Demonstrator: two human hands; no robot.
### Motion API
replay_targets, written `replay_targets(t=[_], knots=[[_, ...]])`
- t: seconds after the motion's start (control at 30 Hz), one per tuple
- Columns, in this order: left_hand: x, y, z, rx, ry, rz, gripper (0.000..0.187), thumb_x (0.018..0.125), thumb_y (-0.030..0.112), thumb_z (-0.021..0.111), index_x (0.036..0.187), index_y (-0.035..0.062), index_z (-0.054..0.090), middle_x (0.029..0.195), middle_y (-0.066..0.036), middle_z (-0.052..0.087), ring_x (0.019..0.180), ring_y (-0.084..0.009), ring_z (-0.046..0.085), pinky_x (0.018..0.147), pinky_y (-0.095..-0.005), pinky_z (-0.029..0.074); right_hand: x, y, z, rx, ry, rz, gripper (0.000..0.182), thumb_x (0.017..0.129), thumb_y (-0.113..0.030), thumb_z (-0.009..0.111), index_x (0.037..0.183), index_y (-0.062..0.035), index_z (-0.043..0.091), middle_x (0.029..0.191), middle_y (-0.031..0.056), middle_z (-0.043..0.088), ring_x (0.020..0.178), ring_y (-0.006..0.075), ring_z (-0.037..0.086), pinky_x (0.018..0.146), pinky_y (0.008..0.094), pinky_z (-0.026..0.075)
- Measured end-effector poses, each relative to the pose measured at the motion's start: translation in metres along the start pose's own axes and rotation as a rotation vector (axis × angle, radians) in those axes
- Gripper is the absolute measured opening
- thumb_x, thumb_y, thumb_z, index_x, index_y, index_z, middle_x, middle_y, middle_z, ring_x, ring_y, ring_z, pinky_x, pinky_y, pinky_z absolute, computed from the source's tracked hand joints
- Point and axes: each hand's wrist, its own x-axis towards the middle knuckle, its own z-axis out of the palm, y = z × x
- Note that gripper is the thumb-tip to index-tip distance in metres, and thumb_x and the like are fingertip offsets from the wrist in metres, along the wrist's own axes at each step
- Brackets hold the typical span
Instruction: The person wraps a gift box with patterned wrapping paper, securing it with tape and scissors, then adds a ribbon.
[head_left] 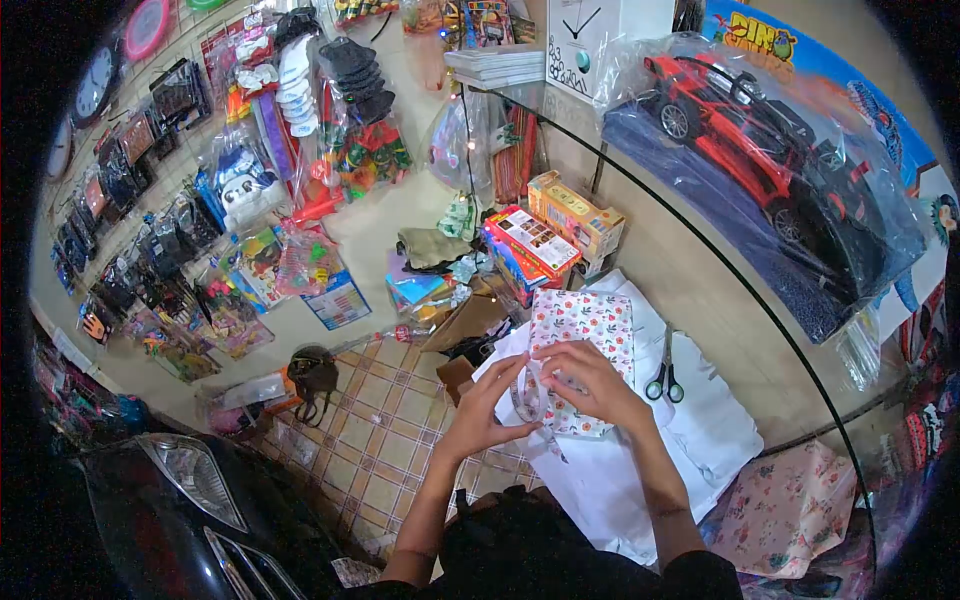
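**Both hands at the near end of a floral parcel**

The parcel (580, 345), wrapped in white paper printed with small flowers, lies on white sheets (690, 420) spread over a glass counter (720, 270). The right hand (590, 385) rests on its near end, fingers curled and pressed down on the paper. The left hand (490, 405) sits just beside it at the parcel's near-left corner, thumb and fingers pinching a tape strip (530, 400) that arches up between the two hands.

Scissors (665, 375) lie just right of the parcel, closed, handles toward the person. Beyond the far edge stand boxes (550, 240), close to the parcel's top. A toy car (770, 150) in clear plastic fills the counter's right part, well apart from the hands. A floral sheet (790, 510) hangs near the lower right.

The counter's curved edge runs from the far side round to the right. Bare white sheet lies right of the scissors. Left of the hands the counter ends above a tiled floor (380, 430).
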Motion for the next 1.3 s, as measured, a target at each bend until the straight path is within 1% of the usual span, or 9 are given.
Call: replay_targets(t=[0.2, 0.3, 0.4, 0.5, 0.6, 0.7, 0.8, 1.13, 1.3], knots=[[0.003, 0.001, -0.005, -0.199, -0.205, 0.021, 0.094, 0.066, 0.025, 0.083, 0.145, 0.0103, 0.034, 0.141, -0.015, 0.042, 0.13, -0.0315, 0.043, 0.106, -0.04, 0.036, -0.01, 0.017, 0.012, 0.141, 0.022, 0.199, 0.014, 0.094, -0.013, 0.053, 0.102, -0.0023, 0.051, 0.11, 0.0159, 0.061, 0.093, 0.0331, 0.062, 0.106, 0.0482, 0.034], [0.0, -0.007, 0.003, -0.272, -0.223, -0.008, 0.097, 0.067, 0.026, 0.084, 0.146, 0.0112, 0.031, 0.147, -0.017, 0.035, 0.136, -0.0319, 0.035, 0.111, -0.0396, 0.03, -0.008, 0.013, 0.011, 0.177, -0.008, 0.266, 0.013, 0.095, -0.011, 0.052, 0.103, -0.0016, 0.05, 0.104, 0.0182, 0.064, 0.088, 0.0342, 0.066, 0.093, 0.046, 0.046], [-0.009, -0.022, 0.017, -0.153, -0.091, -0.031, 0.1, 0.067, 0.029, 0.084, 0.147, 0.0114, 0.027, 0.15, -0.018, 0.028, 0.139, -0.0347, 0.027, 0.114, -0.0423, 0.024, -0.004, 0.008, 0.012, 0.296, 0.001, 0.506, 0.011, 0.093, -0.009, 0.052, 0.101, -0.0021, 0.05, 0.089, 0.0175, 0.068, 0.079, 0.0329, 0.069, 0.074, 0.0419, 0.052], [-0.005, -0.012, 0.012, -0.048, 0.104, -0.083, 0.092, 0.068, 0.025, 0.084, 0.145, 0.0128, 0.035, 0.15, -0.017, 0.028, 0.141, -0.0362, 0.023, 0.116, -0.0457, 0.016, -0.004, 0.007, 0.011, 0.21, 0.161, 0.491, 0.01, 0.091, -0.008, 0.054, 0.099, -0.0036, 0.051, 0.076, 0.0147, 0.068, 0.069, 0.0316, 0.069, 0.06, 0.0387, 0.052], [-0.001, -0.005, 0.004, -0.128, 0.195, -0.088, 0.064, 0.07, 0.024, 0.082, 0.128, 0.0133, 0.056, 0.146, -0.017, 0.036, 0.139, -0.0369, 0.028, 0.113, -0.0487, 0.023, -0.007, 0.012, 0.016, 0.056, 0.278, 0.489, 0.009, 0.09, -0.01, 0.057, 0.098, -0.0068, 0.053, 0.076, 0.0139, 0.069, 0.07, 0.0307, 0.069, 0.06, 0.0389, 0.051], [0.003, 0.009, 0.016, -0.03, 0.417, -0.08, 0.035, 0.071, 0.019, 0.079, 0.103, 0.0135, 0.069, 0.138, -0.015, 0.046, 0.134, -0.0348, 0.035, 0.108, -0.0494, 0.028, -0.008, 0.006, 0.023, -0.062, 0.329, 0.493, 0.01, 0.088, -0.013, 0.059, 0.096, -0.0098, 0.054, 0.075, 0.013, 0.069, 0.067, 0.0315, 0.068, 0.058, 0.0403, 0.051], [0.02, 0.042, 0.032, 0.338, 0.537, -0.04, 0.022, 0.072, 0.015, 0.075, 0.093, 0.0135, 0.071, 0.131, -0.011, 0.052, 0.128, -0.0344, 0.04, 0.104, -0.0482, 0.03, -0.009, -0.001, 0.028, -0.094, 0.35, 0.512, 0.01, 0.088, -0.015, 0.06, 0.095, -0.0116, 0.055, 0.073, 0.012, 0.069, 0.065, 0.0323, 0.068, 0.057, 0.0419, 0.05], [0.036, 0.04, 0.065, 0.411, 0.628, -0.062, 0.031, 0.07, 0.014, 0.072, 0.101, 0.0166, 0.072, 0.132, -0.007, 0.052, 0.127, -0.0333, 0.039, 0.104, -0.047, 0.024, -0.01, 0.0, 0.022, -0.035, 0.384, 0.548, 0.011, 0.091, -0.019, 0.058, 0.097, -0.0099, 0.055, 0.07, 0.0145, 0.068, 0.065, 0.034, 0.068, 0.056, 0.0429, 0.05], [0.035, 0.039, 0.069, 0.392, 0.645, -0.061, 0.032, 0.067, 0.017, 0.075, 0.099, 0.0168, 0.073, 0.132, -0.006, 0.052, 0.128, -0.0327, 0.039, 0.105, -0.0474, 0.023, -0.009, -0.01, 0.02, 0.045, 0.366, 0.587, 0.012, 0.092, -0.019, 0.057, 0.097, -0.008, 0.055, 0.074, 0.0168, 0.069, 0.07, 0.0337, 0.069, 0.06, 0.0421, 0.051]])
